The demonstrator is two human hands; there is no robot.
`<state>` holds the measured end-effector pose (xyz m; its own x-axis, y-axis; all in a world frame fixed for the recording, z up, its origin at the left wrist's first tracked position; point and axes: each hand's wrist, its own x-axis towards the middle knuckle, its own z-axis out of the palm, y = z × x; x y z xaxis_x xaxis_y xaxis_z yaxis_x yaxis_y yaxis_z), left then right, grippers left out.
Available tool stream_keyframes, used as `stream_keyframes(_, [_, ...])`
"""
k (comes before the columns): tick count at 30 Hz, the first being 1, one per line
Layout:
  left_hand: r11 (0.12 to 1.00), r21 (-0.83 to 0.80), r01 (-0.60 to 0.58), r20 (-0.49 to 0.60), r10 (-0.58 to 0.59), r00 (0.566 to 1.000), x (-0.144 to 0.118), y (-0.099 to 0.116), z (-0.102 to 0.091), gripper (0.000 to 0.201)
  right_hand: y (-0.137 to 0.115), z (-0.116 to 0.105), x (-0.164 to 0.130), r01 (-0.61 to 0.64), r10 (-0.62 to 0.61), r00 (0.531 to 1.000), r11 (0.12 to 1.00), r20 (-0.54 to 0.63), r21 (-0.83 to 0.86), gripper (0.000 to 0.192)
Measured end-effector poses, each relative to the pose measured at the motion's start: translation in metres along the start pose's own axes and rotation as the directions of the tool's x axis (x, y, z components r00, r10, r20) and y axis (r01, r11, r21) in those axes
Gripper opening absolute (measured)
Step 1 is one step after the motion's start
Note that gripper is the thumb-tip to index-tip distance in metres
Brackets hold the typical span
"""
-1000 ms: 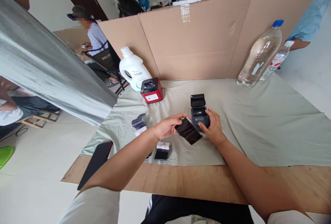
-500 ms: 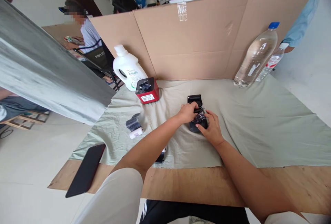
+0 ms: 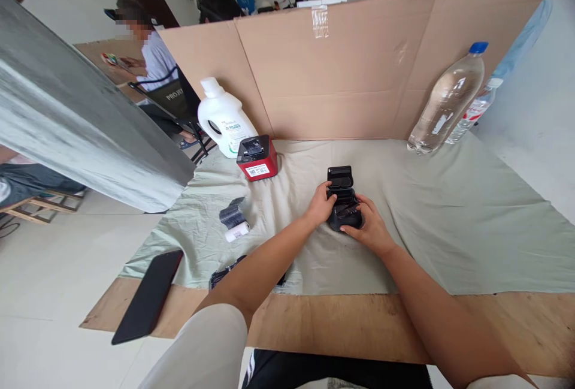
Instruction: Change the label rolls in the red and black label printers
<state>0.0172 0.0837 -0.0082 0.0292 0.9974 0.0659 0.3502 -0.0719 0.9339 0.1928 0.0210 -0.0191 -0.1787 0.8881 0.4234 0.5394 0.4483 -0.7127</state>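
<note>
A small black printer [image 3: 345,212] stands on the cloth with its lid [image 3: 340,177] tipped up and its dark inside showing. My left hand [image 3: 321,204] holds its left side, thumb and finger at the edge near the hinge. Around the right side curls my right hand [image 3: 374,227], thumb at the front and fingers at the back edge. To the left lies a white paper roll [image 3: 237,232] with a dark printed strip [image 3: 232,213] trailing from it. Another dark printed strip [image 3: 224,272] is partly hidden under my left forearm.
Behind the cloth [image 3: 449,227] rises a cardboard screen [image 3: 332,77]. A red box-shaped device [image 3: 257,161] and a white jug [image 3: 224,119] stand at back left, two water bottles [image 3: 449,101] at back right. A black phone [image 3: 148,296] overhangs the wooden edge. Another person [image 3: 155,59] sits beyond the curtain.
The dark printed strip between my hands over the printer is gone from there. My left hand has shifted left to the printer's side. More dark strip shows beside my left forearm.
</note>
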Motion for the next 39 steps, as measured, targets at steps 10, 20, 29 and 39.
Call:
stream_keyframes(10, [0.98,-0.19,0.058,0.091,-0.041,0.995,-0.007,-0.006,-0.004,0.049,-0.007,-0.005,-0.004,0.128,-0.125,0.992,0.984,0.033,-0.123,0.035])
stream_keyframes(20, [0.976,-0.217,0.022,0.088,-0.003,0.996,0.004,0.014,-0.008,0.052,-0.006,-0.014,0.0,0.156,-0.138,0.979,0.981,0.147,-0.118,0.045])
stream_keyframes(29, [0.956,0.058,-0.288,0.083,0.283,0.956,-0.032,0.02,-0.017,0.059,0.006,-0.013,0.003,0.019,-0.011,0.977,0.999,-0.214,0.034,0.027])
stream_keyframes(39, [0.883,0.212,-0.419,0.175,0.387,0.905,-0.049,0.012,-0.023,0.038,0.006,-0.01,0.004,0.123,-0.128,0.99,0.989,-0.066,-0.077,0.043])
